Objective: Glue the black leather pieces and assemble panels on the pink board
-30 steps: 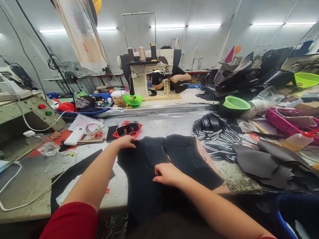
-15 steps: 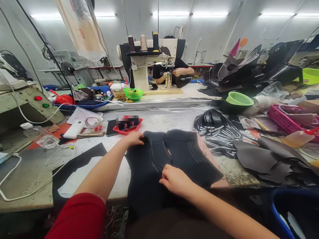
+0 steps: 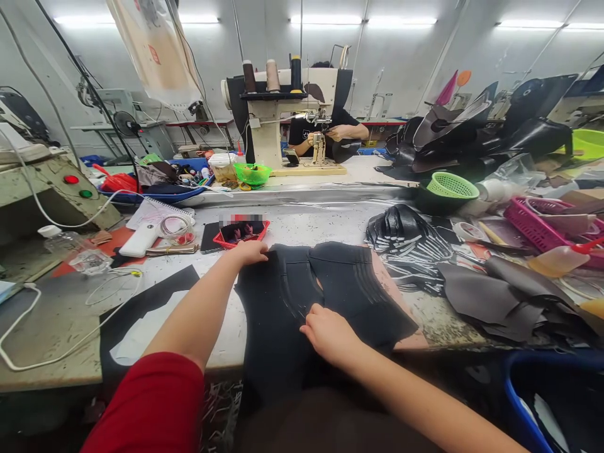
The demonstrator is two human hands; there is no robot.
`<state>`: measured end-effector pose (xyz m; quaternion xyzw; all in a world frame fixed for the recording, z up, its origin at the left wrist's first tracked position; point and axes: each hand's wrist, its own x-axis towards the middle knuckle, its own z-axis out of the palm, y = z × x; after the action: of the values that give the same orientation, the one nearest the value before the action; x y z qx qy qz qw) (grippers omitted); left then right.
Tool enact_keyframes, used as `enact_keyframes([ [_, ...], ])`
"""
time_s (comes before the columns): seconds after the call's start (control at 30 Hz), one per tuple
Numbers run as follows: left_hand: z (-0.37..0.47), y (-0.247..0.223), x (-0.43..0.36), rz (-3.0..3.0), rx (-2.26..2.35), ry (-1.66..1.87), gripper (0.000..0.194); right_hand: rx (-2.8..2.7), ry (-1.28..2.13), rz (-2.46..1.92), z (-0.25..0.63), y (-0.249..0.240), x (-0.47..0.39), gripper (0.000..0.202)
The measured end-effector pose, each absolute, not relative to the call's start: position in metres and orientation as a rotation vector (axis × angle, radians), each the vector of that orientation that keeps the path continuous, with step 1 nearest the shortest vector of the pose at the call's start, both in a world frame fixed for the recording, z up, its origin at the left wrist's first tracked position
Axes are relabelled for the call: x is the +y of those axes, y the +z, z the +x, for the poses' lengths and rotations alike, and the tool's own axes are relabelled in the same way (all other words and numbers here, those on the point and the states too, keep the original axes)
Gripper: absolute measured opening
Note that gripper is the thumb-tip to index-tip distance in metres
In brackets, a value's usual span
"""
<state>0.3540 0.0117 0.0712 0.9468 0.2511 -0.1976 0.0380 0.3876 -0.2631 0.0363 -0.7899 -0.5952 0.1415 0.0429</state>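
Observation:
A black sheet of stitched material (image 3: 264,314) lies in front of me, its lower part hanging over the table's front edge. Curved seams and a narrow slit run through its middle, and parallel lines mark its right side. At the upper left corner, my left hand (image 3: 251,253) is closed on the sheet, thumb along the edge. My right hand (image 3: 330,333) is curled in a pinch over the middle, just below the slit. Whatever its fingertips hold is too small or hidden to make out.
A red tray (image 3: 241,234) holding a phone stands behind the sheet. On the right are black strips (image 3: 410,245), grey-brown pieces (image 3: 500,302) and a blue bin (image 3: 514,390). A white handheld device (image 3: 140,239) lies left. Across the table, a person works at a sewing machine (image 3: 268,132).
My right hand has shifted very slightly up and left over the sheet. The left hand keeps its place at the corner. The view has tilted a little.

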Motion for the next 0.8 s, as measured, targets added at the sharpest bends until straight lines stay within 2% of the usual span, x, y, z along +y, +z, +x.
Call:
enact_keyframes([
  [0.23,0.359,0.067,0.003,2.868,0.788,-0.656,0.019,-1.928,0.526,-2.388,0.393,0.043,-0.261,0.020],
  [0.37,0.361,0.063,0.000,2.845,0.790,-0.645,0.026,-1.840,0.478,-2.444,0.391,0.046,-0.262,0.014],
  [0.5,0.361,0.057,0.003,2.813,0.809,-0.595,0.032,-1.643,0.541,-2.407,0.390,0.043,-0.262,0.032],
  [0.6,0.360,0.053,0.006,2.778,0.829,-0.555,0.027,-1.515,0.665,-2.342,0.393,0.040,-0.261,0.039],
  [0.8,0.340,0.071,0.013,2.646,0.692,-0.405,0.018,-1.431,0.755,-2.335,0.399,0.041,-0.259,0.039],
])
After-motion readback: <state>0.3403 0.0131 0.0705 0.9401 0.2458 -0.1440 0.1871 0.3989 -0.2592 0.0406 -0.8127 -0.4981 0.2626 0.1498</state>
